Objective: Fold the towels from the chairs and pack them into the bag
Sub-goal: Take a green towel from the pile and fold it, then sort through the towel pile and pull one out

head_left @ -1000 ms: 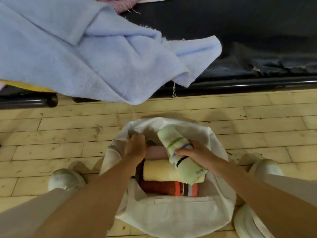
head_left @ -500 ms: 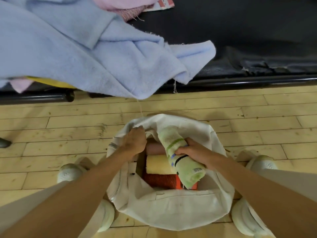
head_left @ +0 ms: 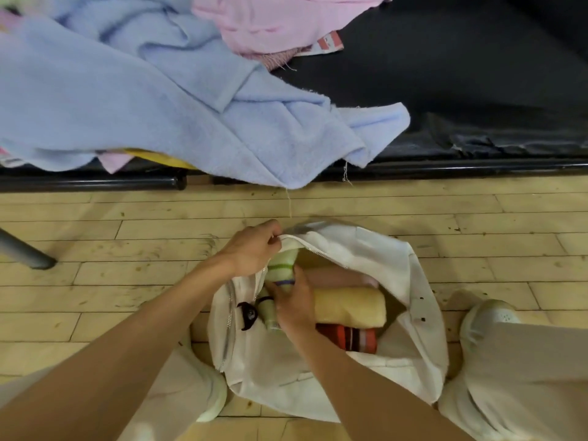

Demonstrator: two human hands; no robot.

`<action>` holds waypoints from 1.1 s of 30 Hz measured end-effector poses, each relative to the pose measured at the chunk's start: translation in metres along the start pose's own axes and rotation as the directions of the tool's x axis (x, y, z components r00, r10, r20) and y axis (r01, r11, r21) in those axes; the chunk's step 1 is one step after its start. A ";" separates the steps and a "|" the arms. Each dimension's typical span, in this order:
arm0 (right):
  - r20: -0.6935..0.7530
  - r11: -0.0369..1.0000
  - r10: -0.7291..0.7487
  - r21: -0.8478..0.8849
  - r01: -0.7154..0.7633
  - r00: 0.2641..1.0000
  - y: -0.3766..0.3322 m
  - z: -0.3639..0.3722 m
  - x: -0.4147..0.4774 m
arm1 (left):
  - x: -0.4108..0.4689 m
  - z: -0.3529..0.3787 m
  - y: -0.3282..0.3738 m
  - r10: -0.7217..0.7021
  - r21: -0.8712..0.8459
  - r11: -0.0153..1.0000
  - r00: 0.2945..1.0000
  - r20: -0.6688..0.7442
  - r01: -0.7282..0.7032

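A white cloth bag (head_left: 397, 370) stands open on the wooden floor between my feet. My left hand (head_left: 254, 246) pinches its far rim and holds the mouth open. My right hand (head_left: 294, 305) grips a rolled pale green towel (head_left: 280, 268) with green and blue stripes, set along the bag's left side. Inside lie a rolled pink towel (head_left: 337, 276), a yellow one (head_left: 350, 307) and a red striped one (head_left: 353, 337). A large light blue towel (head_left: 143, 100) and a pink towel (head_left: 273, 20) lie unfolded on the black chairs (head_left: 477, 90).
My white shoes stand beside the bag, one at the right (head_left: 486, 316) and one at the left (head_left: 210, 399). A grey chair leg (head_left: 22, 249) stands on the floor at the left. The chairs' black metal front rail (head_left: 445, 168) runs just beyond the bag.
My right hand has pushed the green towel down from above the other rolls into the bag's left side. My left hand still holds the rim. The view shifted left.
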State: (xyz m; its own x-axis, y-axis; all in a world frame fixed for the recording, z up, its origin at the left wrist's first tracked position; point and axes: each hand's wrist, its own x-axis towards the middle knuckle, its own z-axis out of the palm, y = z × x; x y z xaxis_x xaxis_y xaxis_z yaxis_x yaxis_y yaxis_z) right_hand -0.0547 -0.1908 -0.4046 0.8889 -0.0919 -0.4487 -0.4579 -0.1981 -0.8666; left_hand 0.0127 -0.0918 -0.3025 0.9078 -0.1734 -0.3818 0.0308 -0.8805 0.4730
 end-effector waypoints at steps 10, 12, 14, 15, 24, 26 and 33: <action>0.220 0.916 -0.033 -0.384 0.117 0.975 0.000 -0.031 -0.016 | -0.001 0.011 0.000 -0.011 -0.105 0.995 0.994 -0.105 0.000; 0.263 0.877 -0.099 -0.433 0.209 0.960 -0.006 -0.062 -0.017 | -0.002 0.011 0.003 -0.016 -0.108 0.994 0.996 -0.086 0.007; 0.288 0.847 -0.131 -0.465 0.258 0.949 -0.017 -0.090 -0.018 | -0.006 0.006 0.008 -0.016 -0.099 0.995 1.000 0.012 0.017; 0.297 0.835 -0.139 -0.478 0.274 0.945 -0.022 -0.103 -0.017 | -0.008 0.003 0.011 -0.007 -0.075 0.997 0.998 0.064 0.012; 0.291 0.754 -0.287 -0.519 0.402 0.913 -0.138 -0.172 -0.040 | -0.076 -0.081 0.074 0.160 -0.117 0.984 0.960 0.228 -0.136; 0.274 0.722 -0.376 -0.512 0.465 0.885 -0.168 -0.175 -0.049 | -0.092 -0.103 0.084 0.195 -0.153 0.974 0.967 0.167 -0.170; 0.254 0.653 -0.585 -0.415 0.633 0.770 -0.258 -0.154 -0.053 | -0.128 -0.178 0.078 0.248 -0.191 0.941 0.954 -0.171 -0.279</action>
State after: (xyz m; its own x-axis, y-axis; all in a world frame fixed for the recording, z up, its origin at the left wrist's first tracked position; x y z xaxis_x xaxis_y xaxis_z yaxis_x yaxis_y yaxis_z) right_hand 0.0179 -0.2847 -0.1238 0.9502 0.2929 0.1065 0.2679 -0.5929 -0.7594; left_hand -0.0267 -0.0594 -0.0757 0.9448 -0.3082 -0.1114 -0.1443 -0.6965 0.7029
